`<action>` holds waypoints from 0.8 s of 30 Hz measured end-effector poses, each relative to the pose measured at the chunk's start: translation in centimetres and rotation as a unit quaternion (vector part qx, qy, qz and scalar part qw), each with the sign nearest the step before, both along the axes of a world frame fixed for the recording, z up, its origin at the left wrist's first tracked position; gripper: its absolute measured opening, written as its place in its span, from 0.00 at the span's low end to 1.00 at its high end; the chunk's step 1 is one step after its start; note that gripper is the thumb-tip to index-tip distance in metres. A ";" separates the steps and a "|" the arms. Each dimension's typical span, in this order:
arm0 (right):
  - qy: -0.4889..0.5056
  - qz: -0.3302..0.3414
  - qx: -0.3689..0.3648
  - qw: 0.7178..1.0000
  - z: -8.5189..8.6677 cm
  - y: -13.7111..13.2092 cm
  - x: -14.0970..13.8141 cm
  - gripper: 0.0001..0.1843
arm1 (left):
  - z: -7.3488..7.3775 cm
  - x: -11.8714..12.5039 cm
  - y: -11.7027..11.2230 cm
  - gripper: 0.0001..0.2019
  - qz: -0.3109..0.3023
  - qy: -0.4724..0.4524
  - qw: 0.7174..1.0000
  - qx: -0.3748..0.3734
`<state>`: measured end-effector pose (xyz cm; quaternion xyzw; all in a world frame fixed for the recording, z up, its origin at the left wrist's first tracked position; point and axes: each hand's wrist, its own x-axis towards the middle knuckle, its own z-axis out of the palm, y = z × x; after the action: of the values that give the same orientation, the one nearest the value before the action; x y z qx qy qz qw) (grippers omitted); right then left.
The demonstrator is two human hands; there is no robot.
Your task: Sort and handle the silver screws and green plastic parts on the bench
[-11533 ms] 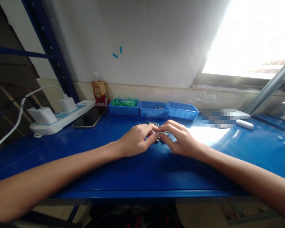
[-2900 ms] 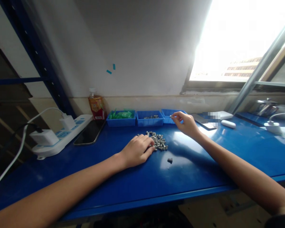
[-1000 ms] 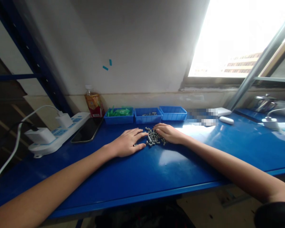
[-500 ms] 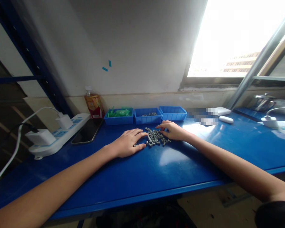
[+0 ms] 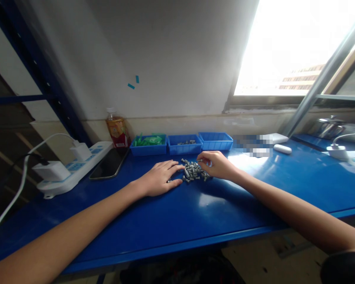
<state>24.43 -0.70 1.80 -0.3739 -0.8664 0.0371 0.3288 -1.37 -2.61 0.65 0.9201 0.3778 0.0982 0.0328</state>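
Observation:
A pile of small grey metal bolts (image 5: pixel 191 172) lies on the blue table between my hands. My left hand (image 5: pixel 157 178) rests palm down at the pile's left edge, its fingers spread and the fingertips beside the bolts. Over the right side of the pile, my right hand (image 5: pixel 217 165) has its fingers curled in a pinch. A bolt (image 5: pixel 200 160) shows at its fingertips, mostly hidden. Behind the pile stands a blue bin (image 5: pixel 185 149) with some metal pieces inside.
Left of that bin is a blue bin (image 5: pixel 149 150) of green pieces; another blue bin (image 5: pixel 215 146) stands right. A drink bottle (image 5: pixel 117 130), phone (image 5: pixel 109 165) and power strip (image 5: pixel 59 185) occupy the left. A white case (image 5: pixel 282 149) lies right, near a metal pot (image 5: pixel 331 127).
My right hand has lifted slightly and shifted right, its fingers closing from a loose reach into a pinch with a bolt at the tips. My left hand has stayed in place.

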 end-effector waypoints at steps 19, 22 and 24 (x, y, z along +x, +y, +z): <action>0.081 0.047 -0.109 0.990 0.0 -3.8 -2.8 0.07 | 0.4 0.6 -1.0 0.14 -0.052 -0.111 0.983 0.136; 0.075 0.030 -0.102 0.992 0.6 -4.4 -3.0 0.08 | 0.5 1.6 -1.9 0.12 -0.026 -0.135 0.976 0.167; 0.075 0.036 -0.108 0.991 0.8 -4.8 -3.2 0.08 | 0.6 2.3 -2.5 0.11 -0.011 -0.139 0.974 0.181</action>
<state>21.26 -5.48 2.62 -0.3716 -0.8431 0.1703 0.3495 0.93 -5.10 1.22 0.8921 0.3355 0.2917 -0.0806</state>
